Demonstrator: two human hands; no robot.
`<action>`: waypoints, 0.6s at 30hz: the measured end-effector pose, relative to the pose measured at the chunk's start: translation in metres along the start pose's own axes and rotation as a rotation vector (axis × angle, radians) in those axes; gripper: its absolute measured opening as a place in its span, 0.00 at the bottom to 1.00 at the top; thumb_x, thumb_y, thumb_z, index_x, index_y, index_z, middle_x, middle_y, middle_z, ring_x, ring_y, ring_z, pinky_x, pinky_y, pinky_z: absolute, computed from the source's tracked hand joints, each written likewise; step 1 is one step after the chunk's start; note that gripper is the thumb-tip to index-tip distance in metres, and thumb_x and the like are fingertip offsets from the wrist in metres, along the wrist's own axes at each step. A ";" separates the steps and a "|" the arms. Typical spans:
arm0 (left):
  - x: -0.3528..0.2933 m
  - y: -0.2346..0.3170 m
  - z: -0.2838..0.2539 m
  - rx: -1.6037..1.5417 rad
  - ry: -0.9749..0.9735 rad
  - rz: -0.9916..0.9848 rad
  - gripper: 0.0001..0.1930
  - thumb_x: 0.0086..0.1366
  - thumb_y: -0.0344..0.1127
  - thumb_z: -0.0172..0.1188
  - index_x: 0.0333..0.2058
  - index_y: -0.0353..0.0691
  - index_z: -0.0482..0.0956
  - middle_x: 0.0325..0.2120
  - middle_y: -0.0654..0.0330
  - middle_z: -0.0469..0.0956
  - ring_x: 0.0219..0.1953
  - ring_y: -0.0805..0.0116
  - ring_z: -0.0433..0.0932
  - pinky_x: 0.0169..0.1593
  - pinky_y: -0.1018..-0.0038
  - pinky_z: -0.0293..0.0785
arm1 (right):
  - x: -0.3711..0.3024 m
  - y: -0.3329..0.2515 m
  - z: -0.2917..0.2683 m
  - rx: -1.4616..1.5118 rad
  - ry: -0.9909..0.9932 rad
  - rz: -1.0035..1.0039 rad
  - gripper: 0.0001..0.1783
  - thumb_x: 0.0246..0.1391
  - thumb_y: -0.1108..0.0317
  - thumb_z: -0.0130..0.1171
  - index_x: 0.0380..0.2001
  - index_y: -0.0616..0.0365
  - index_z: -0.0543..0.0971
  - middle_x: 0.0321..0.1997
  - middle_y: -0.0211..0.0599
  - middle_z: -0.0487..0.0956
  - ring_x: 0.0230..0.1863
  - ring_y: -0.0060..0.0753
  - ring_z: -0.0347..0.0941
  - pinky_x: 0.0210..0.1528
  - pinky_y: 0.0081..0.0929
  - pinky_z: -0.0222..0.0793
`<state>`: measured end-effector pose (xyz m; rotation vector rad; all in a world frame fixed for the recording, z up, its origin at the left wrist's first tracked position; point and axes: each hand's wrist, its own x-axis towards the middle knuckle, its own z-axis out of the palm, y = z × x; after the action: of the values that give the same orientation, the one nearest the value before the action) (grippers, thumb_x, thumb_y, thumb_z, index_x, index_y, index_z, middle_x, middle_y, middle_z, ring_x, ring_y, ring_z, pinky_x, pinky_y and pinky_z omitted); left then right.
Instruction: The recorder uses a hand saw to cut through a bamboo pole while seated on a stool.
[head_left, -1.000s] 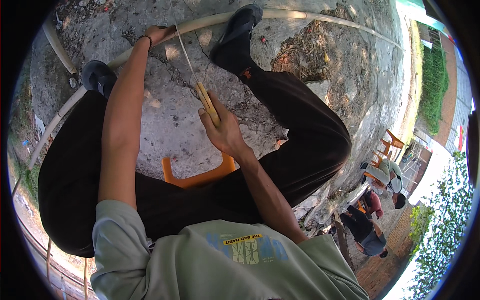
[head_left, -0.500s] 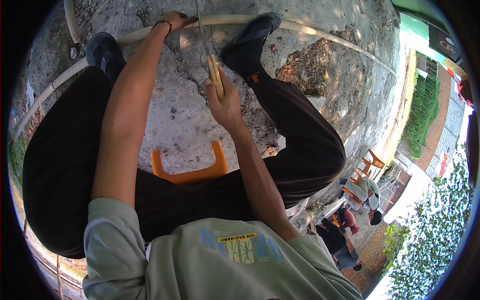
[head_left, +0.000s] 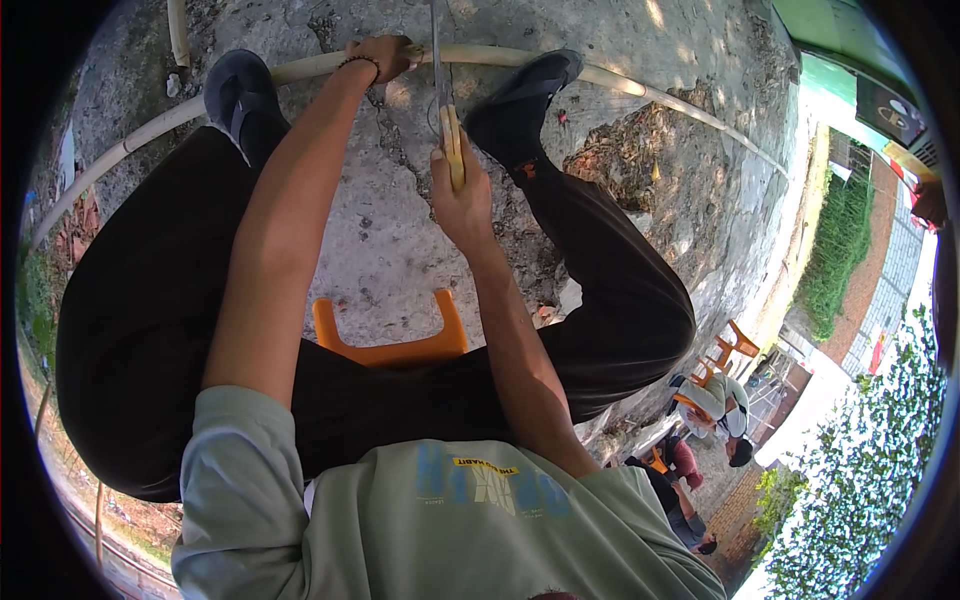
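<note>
Pale cane pole [head_left: 620, 82] lies on concrete ground under both shoes | left hand [head_left: 385, 55] clamps it | right hand [head_left: 462, 195] grips yellow-handled saw [head_left: 447, 120] | judged light, stiff, springy; hold beside cut.

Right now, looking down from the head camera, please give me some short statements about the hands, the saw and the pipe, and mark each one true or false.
1. The left hand grips the long pale pipe. True.
2. The right hand holds a saw by its yellowish handle. True.
3. The saw blade meets the pipe to the left of the left hand. False: the blade meets the pipe just to the right of that hand.
4. Both dark shoes stand away from the pipe. False: the left shoe and the right shoe both rest on or against the pipe, one on each side of the saw.
5. The person sits on an orange stool over cracked concrete ground. True.
</note>
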<state>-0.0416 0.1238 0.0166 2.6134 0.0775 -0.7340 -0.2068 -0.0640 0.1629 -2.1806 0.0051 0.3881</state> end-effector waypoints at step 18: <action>-0.026 -0.001 0.008 0.051 0.203 0.066 0.21 0.68 0.48 0.57 0.59 0.58 0.71 0.55 0.62 0.76 0.59 0.58 0.72 0.61 0.54 0.61 | -0.002 0.001 -0.014 -0.009 -0.067 0.087 0.32 0.66 0.59 0.50 0.65 0.72 0.62 0.28 0.40 0.77 0.29 0.24 0.74 0.32 0.29 0.70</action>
<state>-0.0679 0.1227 0.0229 2.7177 0.0328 -0.4519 -0.2048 -0.0756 0.1699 -2.1808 0.0613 0.5113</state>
